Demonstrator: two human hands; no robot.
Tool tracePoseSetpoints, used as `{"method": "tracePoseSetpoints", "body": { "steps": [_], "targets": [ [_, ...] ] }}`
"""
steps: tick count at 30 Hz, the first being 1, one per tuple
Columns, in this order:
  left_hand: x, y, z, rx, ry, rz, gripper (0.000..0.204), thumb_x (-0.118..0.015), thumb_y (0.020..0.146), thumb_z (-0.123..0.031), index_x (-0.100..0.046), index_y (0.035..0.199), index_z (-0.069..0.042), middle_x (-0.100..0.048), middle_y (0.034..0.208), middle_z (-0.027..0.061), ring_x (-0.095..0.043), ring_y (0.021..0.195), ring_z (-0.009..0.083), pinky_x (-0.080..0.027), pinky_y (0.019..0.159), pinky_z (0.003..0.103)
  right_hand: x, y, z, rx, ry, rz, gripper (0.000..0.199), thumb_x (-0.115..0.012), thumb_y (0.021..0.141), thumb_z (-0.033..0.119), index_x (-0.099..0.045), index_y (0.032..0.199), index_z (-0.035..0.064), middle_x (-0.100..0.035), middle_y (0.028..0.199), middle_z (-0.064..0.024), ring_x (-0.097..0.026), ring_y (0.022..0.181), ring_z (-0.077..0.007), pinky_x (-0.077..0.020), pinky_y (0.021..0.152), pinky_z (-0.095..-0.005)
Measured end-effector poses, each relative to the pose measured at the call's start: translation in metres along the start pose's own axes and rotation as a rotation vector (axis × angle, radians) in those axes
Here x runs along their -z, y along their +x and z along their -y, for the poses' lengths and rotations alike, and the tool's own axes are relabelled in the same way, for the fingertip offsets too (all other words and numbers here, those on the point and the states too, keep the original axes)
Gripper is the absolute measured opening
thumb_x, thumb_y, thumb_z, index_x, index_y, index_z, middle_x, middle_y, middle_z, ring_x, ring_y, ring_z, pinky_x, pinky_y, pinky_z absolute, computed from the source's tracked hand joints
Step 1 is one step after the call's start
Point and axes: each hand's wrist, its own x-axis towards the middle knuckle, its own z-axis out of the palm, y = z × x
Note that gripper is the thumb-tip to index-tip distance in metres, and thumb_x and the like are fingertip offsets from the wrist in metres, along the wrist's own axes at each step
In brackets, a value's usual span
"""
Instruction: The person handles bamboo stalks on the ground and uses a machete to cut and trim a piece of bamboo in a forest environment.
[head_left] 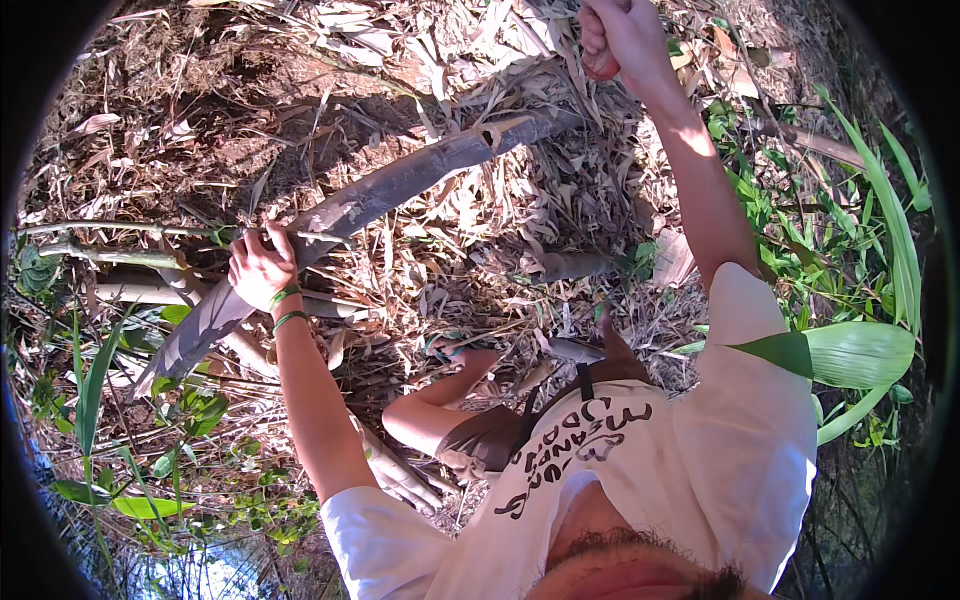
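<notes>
My left hand (262,270), with green bands at its wrist, is closed around a thin green stem (120,228). The stem crosses over a thick grey-brown pole (385,195), which looks like an old bamboo stalk and slants up to the right across the ground. The same hand rests against this pole. At the top edge my right hand (632,45) is raised in a fist, well apart from the pole. A rounded reddish end (602,66) sticks out below its fingers, like the butt of a handle. Whatever extends beyond the fist is out of the picture.
Dry leaves (480,230) cover the ground. More cut stems (130,293) lie left of the pole. Leafy green plants (790,225) grow at the right, with a broad leaf (850,355) by my right shoulder. My bent leg (425,410) is below the pole.
</notes>
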Motion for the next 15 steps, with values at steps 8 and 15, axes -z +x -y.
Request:
{"method": "tracePoseSetpoints", "body": {
  "steps": [8,15],
  "targets": [
    [-0.003,0.014,-0.009,-0.005,0.023,-0.008,0.043,-0.056,0.093,-0.049,-0.068,0.083,-0.01,-0.068,0.091,0.0133,-0.068,0.082,0.0339,-0.053,0.075,0.047,-0.066,-0.186,-0.275,-0.662,-0.235,-0.197,0.017,-0.067,0.089,0.016,-0.055,0.089,0.0036,-0.056,0.065,-0.0053,-0.057,0.054,-0.0155,-0.0443,0.049,-0.0347],
    [0.004,0.002,-0.007,0.042,-0.013,0.109,0.044,-0.054,0.095,-0.05,-0.068,0.083,-0.011,-0.069,0.092,0.0122,-0.069,0.083,0.0335,-0.053,0.075,0.046,-0.047,-0.227,-0.245,-1.022,0.121,0.212,0.024,-0.073,0.093,0.02,-0.053,0.082,0.0099,-0.049,0.06,0.0039,-0.044,0.046,-0.0082,-0.0386,0.044,-0.027]
  ]
}}
